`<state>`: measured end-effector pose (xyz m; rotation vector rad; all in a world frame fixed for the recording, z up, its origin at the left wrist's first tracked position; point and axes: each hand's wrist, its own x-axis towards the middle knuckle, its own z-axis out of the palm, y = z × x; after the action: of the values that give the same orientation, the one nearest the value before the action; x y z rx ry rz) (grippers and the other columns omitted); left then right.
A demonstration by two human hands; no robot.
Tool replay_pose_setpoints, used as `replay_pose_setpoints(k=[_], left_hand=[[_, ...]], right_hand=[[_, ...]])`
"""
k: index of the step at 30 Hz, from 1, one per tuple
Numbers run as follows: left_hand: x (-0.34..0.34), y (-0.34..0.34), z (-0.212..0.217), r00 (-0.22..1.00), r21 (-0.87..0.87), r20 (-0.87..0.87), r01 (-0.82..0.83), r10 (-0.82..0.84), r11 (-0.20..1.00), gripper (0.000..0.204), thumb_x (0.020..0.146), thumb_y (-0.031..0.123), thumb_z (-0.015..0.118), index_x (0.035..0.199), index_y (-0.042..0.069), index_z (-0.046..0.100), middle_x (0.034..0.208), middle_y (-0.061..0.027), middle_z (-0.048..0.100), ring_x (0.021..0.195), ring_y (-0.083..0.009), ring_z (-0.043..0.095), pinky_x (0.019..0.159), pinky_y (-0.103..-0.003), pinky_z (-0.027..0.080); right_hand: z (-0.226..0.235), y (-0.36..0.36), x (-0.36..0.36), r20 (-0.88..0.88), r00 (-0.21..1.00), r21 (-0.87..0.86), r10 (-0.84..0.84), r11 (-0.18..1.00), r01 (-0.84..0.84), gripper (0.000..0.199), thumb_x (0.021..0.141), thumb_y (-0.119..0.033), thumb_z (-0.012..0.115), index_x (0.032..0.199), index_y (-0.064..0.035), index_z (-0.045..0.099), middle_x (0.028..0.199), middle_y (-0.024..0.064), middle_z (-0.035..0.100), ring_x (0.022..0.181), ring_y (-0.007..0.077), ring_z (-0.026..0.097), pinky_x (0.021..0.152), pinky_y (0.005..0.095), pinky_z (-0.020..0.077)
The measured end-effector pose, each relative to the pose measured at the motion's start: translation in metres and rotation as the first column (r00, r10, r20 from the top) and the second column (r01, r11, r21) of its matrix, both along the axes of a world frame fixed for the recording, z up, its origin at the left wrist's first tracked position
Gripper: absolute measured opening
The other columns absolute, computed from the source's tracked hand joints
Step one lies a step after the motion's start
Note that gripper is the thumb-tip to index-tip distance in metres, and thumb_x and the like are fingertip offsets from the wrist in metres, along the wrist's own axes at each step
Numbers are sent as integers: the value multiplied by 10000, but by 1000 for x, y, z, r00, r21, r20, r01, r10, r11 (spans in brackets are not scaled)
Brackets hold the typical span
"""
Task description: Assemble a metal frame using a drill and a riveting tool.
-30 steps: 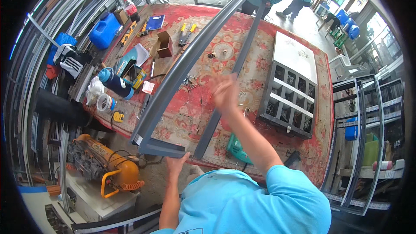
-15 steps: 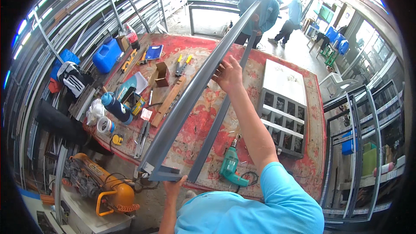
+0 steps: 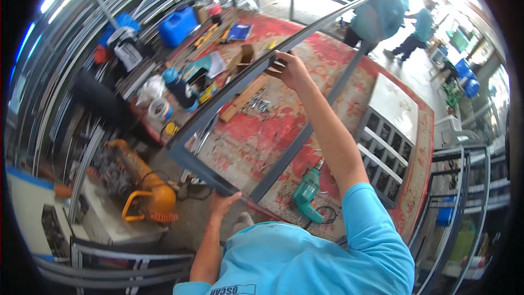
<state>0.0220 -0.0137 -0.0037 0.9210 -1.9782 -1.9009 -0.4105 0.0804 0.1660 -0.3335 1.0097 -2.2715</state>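
A long grey metal frame [image 3: 229,88] stretches diagonally over the table, one long bar raised and tilted above the carpet. At the near end, my left hand [image 3: 222,203] grips the short end bar [image 3: 202,175] close to its right end. My right hand [image 3: 289,70] is closed on the raised long bar about midway, fingers curled against it. Another long grey bar [image 3: 297,150] runs lower, to the right; whether it joins the short bar beside my left hand I cannot tell. A green power drill [image 3: 307,195] lies on the table right of that lower bar.
The table has a worn red patterned carpet [image 3: 273,123]. On its left are a blue bottle [image 3: 180,88], a wood strip [image 3: 244,98] and tools; on its right, a grey-white slotted panel [image 3: 386,136]. An orange compressor [image 3: 147,183] stands lower left. A co-worker [image 3: 376,16] stands beyond the frame.
The raised long bar has tipped left, away from the lower bar, so the frame looks wider. My left hand stays on the end bar, my right on the long bar. The whole view has shifted.
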Motion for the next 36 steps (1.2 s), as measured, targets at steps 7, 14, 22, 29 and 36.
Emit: replay_pose_setpoints(k=[7,14,22,29,36], left_hand=[[10,-20,-32,999,43,45,2,-4,999,343,703,128,857,964,35,655,912,-38,661,805,-154,634,718,-318,522],[22,-47,-38,987,136,162,-36,14,990,404,705,68,847,1038,20,622,941,-67,673,834,-177,661,697,-342,557],[-3,-105,-35,959,571,237,-7,-156,821,564,782,172,816,1256,9,558,1145,-112,663,1013,-277,655,787,-520,561],[3,-141,-43,966,552,197,31,-166,833,505,826,270,803,1205,25,577,1140,-87,637,1053,-238,625,795,-495,578],[29,-53,-14,973,-376,106,-153,206,914,373,849,136,770,1148,-16,609,1137,-98,601,853,-181,641,739,-316,561]], right_hand=[[-80,-73,20,60,987,59,147,987,-151,342,896,-85,575,1213,-104,449,1123,117,580,869,280,628,822,499,552],[-205,-129,99,-203,857,784,474,602,-147,371,823,9,541,1184,-41,610,1182,150,588,1012,298,646,853,468,536],[-262,-154,166,-568,90,683,818,408,606,391,835,-101,562,1220,-120,629,1260,109,582,1206,303,538,984,451,455],[-243,-79,195,-569,289,809,770,462,363,208,854,-154,594,1030,-45,617,1049,164,609,999,369,620,833,457,518],[-208,26,310,-291,880,827,375,561,35,191,813,-159,776,855,17,715,727,96,671,688,142,606,658,336,494]])
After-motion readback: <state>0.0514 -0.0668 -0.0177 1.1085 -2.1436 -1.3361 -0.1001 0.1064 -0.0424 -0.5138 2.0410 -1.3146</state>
